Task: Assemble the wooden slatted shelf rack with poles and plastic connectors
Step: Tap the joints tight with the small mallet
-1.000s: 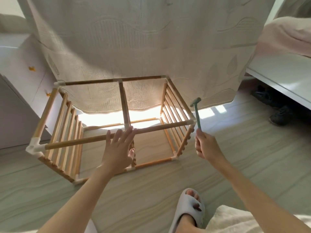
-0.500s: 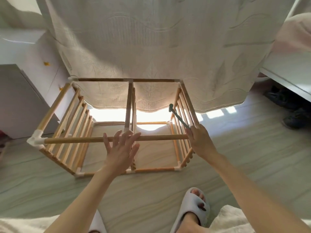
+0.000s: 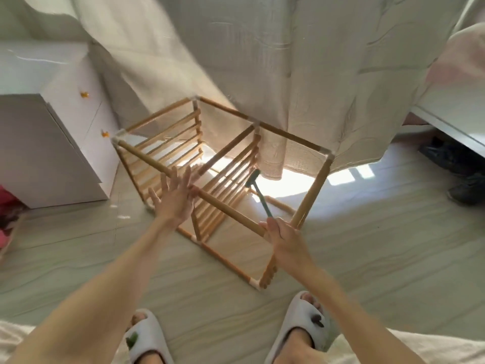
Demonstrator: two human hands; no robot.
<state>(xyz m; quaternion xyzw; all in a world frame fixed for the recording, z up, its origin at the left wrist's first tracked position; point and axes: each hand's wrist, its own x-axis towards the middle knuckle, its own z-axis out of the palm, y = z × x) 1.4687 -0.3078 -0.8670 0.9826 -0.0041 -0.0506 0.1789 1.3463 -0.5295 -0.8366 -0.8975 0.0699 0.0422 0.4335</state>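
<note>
The wooden slatted rack (image 3: 225, 177) lies on its side on the floor, turned at an angle, with white plastic connectors (image 3: 118, 139) at its corners. My left hand (image 3: 174, 197) lies flat with straight fingers on the near top pole (image 3: 225, 210). My right hand (image 3: 284, 239) sits at the near right corner of the frame and grips the handle of a small green hammer (image 3: 258, 191). The hammer's head points up and away, over the inside of the rack.
A white cabinet (image 3: 52, 143) stands close on the left of the rack. A long beige curtain (image 3: 288, 74) hangs behind it. A bed edge (image 3: 451, 124) and dark shoes (image 3: 467, 190) are at the right. My slippered feet (image 3: 299, 327) stand on the floor below.
The rack has swung round from square-on to diagonal. My right hand stays at the near right corner with the hammer, which now leans further toward the rack's middle. My left hand remains on the near pole.
</note>
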